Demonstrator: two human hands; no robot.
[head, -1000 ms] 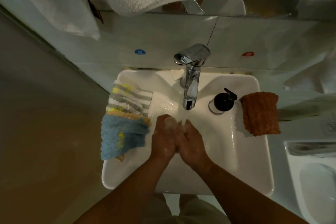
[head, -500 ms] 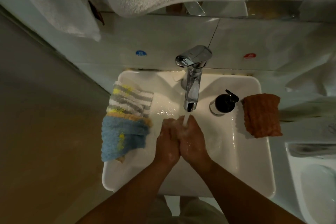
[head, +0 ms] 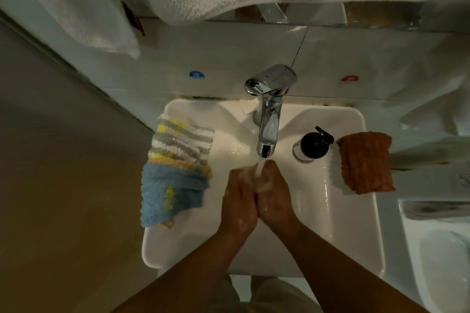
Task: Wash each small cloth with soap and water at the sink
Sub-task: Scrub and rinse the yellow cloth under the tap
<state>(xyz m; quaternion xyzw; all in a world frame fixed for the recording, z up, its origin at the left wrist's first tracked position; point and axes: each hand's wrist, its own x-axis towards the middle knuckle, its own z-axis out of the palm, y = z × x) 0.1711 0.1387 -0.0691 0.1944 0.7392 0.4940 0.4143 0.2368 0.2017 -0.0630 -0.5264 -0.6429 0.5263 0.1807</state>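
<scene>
A: Water's running! A stream (head: 259, 169) pours straight off the chrome tap (head: 269, 109) and lands right on the hands.

B: And look at them: left hand (head: 239, 201) and right hand (head: 273, 193) together, palm against palm, fingers reaching forward under the spout, suds on the skin. Both sit over the middle of the white sink (head: 351, 223).

A: Where are the cloths?

B: Three in plain sight, all apart from the hands. On the left rim, a striped cloth (head: 181, 141) in grey, white and yellow. Just nearer the person, a blue cloth (head: 173, 193) drapes over that same rim and overlaps the striped one's edge. A tan strip shows between them; whether that is another cloth, I cannot tell.

A: And the right?

B: An orange-brown cloth (head: 366, 161) lies across the right rim, just beside the black soap pump (head: 314, 143), which stands upright to the right of the tap
</scene>
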